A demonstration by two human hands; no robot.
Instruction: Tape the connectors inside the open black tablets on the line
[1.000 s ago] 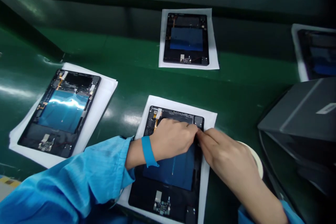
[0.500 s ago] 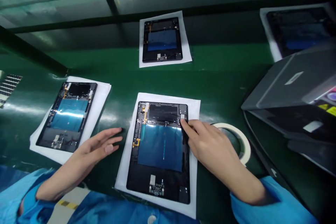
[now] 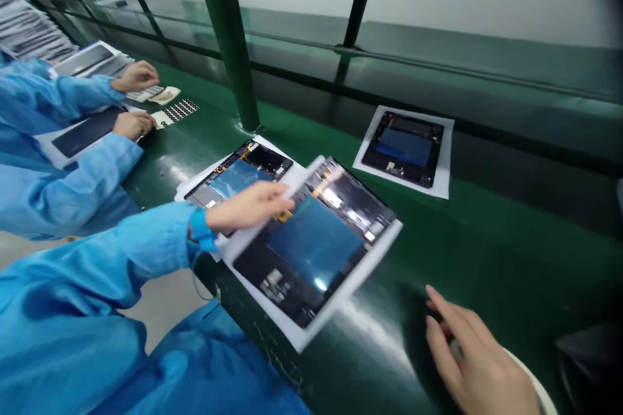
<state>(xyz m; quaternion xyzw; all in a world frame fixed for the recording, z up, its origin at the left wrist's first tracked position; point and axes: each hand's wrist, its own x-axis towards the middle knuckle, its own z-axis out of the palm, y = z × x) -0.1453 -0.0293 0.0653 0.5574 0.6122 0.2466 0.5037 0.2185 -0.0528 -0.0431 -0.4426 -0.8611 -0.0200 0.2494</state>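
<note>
My left hand (image 3: 250, 204) grips the left edge of an opened tablet (image 3: 316, 243) and the white sheet (image 3: 348, 298) under it. The tablet is tilted, with a blue film over its middle and bare circuit parts around it. It partly covers another opened tablet (image 3: 233, 176) on white paper behind my left hand. My right hand (image 3: 481, 356) is at the lower right, over the bench, its fingers apart and holding nothing. Beside its wrist shows the pale rim of a tape roll (image 3: 538, 386), mostly hidden.
A third opened tablet (image 3: 402, 149) lies on white paper on the green bench (image 3: 506, 246). A green post (image 3: 221, 39) rises from the bench. To the left, a co-worker's hands (image 3: 134, 123) work near a dark panel (image 3: 90, 133) and a sheet of black stickers (image 3: 180, 111).
My left hand has taken hold of the tablet and sheet and shifted them left, overlapping the left tablet. My right hand has come off the tablet. The view has swung left, showing a co-worker.
</note>
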